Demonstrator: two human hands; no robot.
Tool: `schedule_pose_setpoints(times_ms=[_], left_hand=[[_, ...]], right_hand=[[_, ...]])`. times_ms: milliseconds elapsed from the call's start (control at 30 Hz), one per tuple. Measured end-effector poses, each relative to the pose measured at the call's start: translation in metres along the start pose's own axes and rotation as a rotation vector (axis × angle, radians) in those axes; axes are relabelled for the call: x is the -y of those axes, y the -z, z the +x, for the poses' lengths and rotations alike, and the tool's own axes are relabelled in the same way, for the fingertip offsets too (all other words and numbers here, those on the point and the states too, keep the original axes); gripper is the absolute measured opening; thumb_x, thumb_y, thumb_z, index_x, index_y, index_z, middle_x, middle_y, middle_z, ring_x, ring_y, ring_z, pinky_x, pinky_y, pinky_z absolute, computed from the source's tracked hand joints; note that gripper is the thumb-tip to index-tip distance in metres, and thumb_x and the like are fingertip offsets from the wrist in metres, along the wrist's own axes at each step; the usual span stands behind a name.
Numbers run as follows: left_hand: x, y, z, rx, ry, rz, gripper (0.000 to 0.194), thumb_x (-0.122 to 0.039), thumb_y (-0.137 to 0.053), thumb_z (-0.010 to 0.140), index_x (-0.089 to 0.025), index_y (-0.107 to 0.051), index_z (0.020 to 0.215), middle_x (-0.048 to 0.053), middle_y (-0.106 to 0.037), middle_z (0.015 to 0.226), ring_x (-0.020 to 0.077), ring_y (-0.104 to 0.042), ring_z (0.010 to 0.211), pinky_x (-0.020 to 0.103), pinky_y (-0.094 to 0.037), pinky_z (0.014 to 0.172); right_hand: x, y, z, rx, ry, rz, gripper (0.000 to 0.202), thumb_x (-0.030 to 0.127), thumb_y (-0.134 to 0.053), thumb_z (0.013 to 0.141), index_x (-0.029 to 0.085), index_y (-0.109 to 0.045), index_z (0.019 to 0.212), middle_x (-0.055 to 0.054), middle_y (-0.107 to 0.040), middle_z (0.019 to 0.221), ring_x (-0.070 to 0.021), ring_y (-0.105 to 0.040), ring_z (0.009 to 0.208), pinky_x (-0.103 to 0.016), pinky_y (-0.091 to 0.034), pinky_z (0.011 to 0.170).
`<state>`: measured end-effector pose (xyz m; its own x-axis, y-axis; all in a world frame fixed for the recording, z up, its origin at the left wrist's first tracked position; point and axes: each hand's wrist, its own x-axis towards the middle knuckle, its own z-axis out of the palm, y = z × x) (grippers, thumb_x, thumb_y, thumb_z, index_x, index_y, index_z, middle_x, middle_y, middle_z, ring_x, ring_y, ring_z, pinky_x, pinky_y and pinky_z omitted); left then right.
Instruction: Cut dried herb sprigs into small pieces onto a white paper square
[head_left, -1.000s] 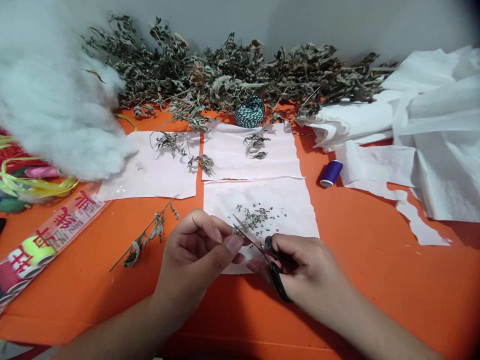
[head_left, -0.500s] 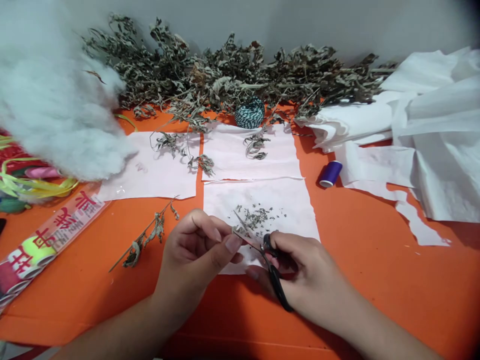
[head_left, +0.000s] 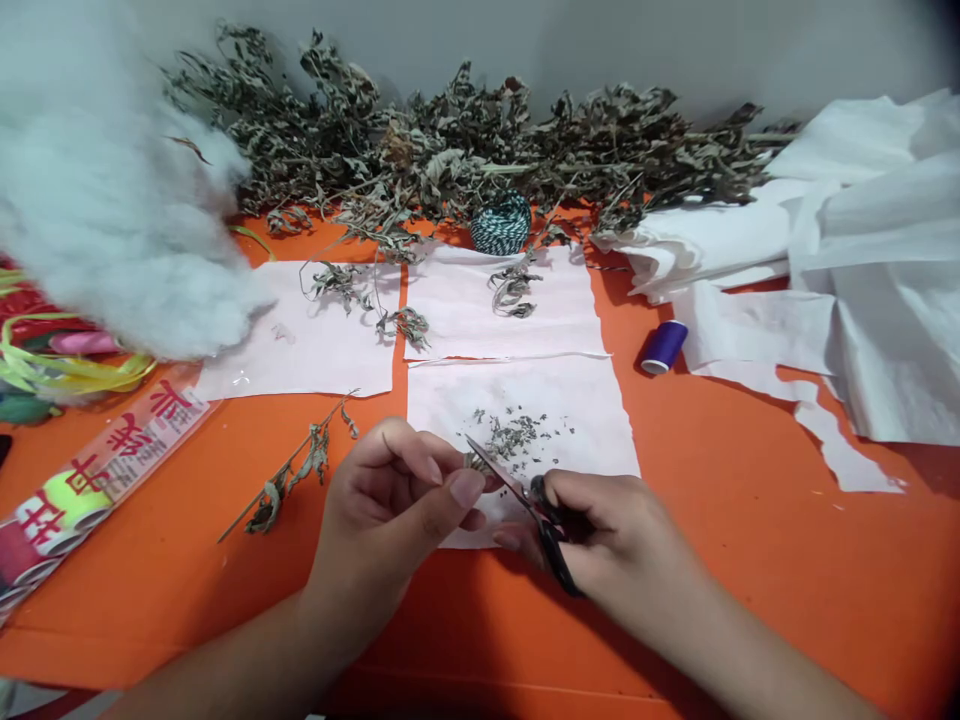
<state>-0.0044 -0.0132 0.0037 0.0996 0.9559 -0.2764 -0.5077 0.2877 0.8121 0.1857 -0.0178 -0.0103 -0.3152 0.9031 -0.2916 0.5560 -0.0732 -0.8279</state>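
Observation:
My left hand [head_left: 409, 500] pinches a small piece of dried leaf [head_left: 474, 462], most of it hidden behind the fingers. Black-handled scissors [head_left: 499, 468] are gripped in my right hand [head_left: 611, 530]; their blades lie close together beside my left fingertips. Beneath them, chopped dried leaf bits [head_left: 517, 435] are scattered on a square of white cloth-like sheet [head_left: 600, 410]. Left of my left hand, a dried leafy sprig [head_left: 289, 470] rests on the orange table [head_left: 712, 560].
Dried leafy stalks [head_left: 480, 140] line the back, with a ball of twine [head_left: 501, 224] before them. White stuffing [head_left: 150, 230] is heaped at left above packaged thread spools [head_left: 75, 505]. A purple thread spool [head_left: 664, 347] and white sheets [head_left: 892, 330] are at right.
The scissor blades have closed together and the handles have drawn nearer each other in my right hand. My left hand stays in nearly the same place.

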Motion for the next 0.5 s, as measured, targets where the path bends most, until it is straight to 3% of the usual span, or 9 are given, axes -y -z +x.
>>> schedule_pose_setpoints(times_ms=[167,500], left_hand=[[0.0005,0.0004,0.0003,-0.006,0.013,0.000,0.019,-0.010,-0.075,0.079,-0.021,-0.061,0.071,-0.006,-0.071,0.075,0.0084,-0.069,0.067,0.016,-0.061,0.058],[0.0012,-0.0016,0.0017,-0.015,-0.033,0.045,0.021,-0.007,-0.074,0.079,-0.020,-0.060,0.070,-0.004,-0.073,0.075,0.0094,-0.070,0.069,0.016,-0.060,0.058]], right_hand=[[0.0033,-0.0008,-0.0016,0.032,0.005,-0.012,0.043,0.034,-0.072,0.074,0.022,-0.033,0.063,0.008,-0.036,0.059,-0.0089,-0.029,0.054,-0.019,-0.026,0.045],[0.0022,0.0010,-0.0009,0.003,0.040,-0.030,0.044,0.028,-0.065,0.079,0.022,-0.027,0.059,0.008,-0.030,0.053,-0.0088,-0.024,0.052,-0.020,-0.022,0.044]])
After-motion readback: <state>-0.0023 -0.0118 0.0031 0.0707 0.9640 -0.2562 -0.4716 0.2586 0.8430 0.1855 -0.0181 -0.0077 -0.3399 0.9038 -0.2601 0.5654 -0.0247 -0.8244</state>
